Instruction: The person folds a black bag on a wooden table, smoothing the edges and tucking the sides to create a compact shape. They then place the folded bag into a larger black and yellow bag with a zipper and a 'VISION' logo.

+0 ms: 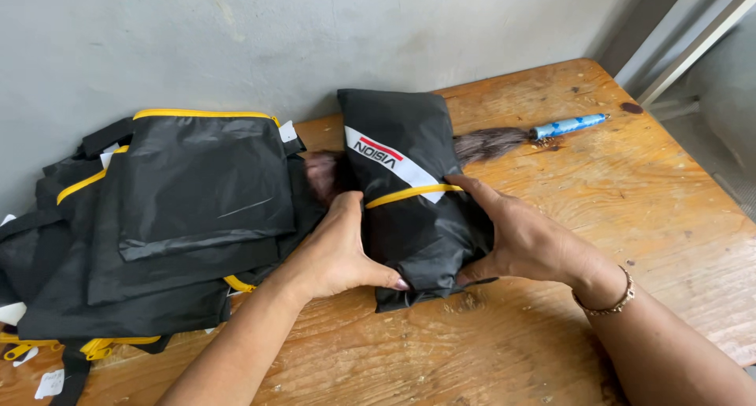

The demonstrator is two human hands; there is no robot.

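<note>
While the folded black rain-gear bundle [409, 193] lay near the middle of the wooden table [551, 319], the left hand [339, 252] clamped its 9 o'clock side and the right hand [520, 237] its 3 o'clock side, fingers curled and pressing inward across the yellow trim. The step in hand looked like squeezing the bundle compact. A stack of similar black-and-yellow pieces [157, 225] sat at 9 o'clock and a feather duster [535, 134] at 1 o'clock, so any next move would call for an even two-sided grip.

Black folded pouch [409, 193], yellow-banded, lying mid-counter, bearing a slanted white label strip [390, 160] with a red bar. Small white tags [49, 383] showing at the lower left edge of the black stack [157, 225].
</note>
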